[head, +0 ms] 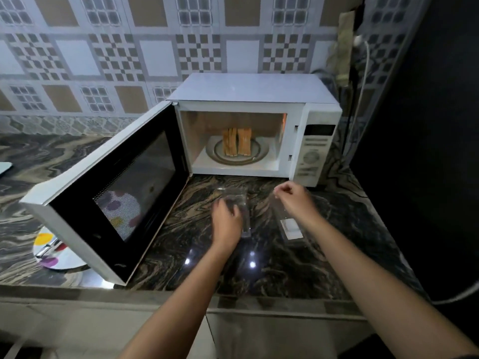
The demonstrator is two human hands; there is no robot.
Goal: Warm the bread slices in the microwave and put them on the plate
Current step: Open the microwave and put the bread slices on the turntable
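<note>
Bread stands in the open microwave; left hand curls its fingers onto a clear wrapper, right hand pinches its other side (both blurred)

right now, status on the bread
Left hand on clear container, right hand pinching clear lid. Bread slices upright on microwave turntable, door open. Spotted plate behind door.

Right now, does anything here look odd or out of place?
The bread slices stand on edge inside the open microwave rather than lying flat. The spotted plate sits partly hidden behind the swung-open door.
</note>
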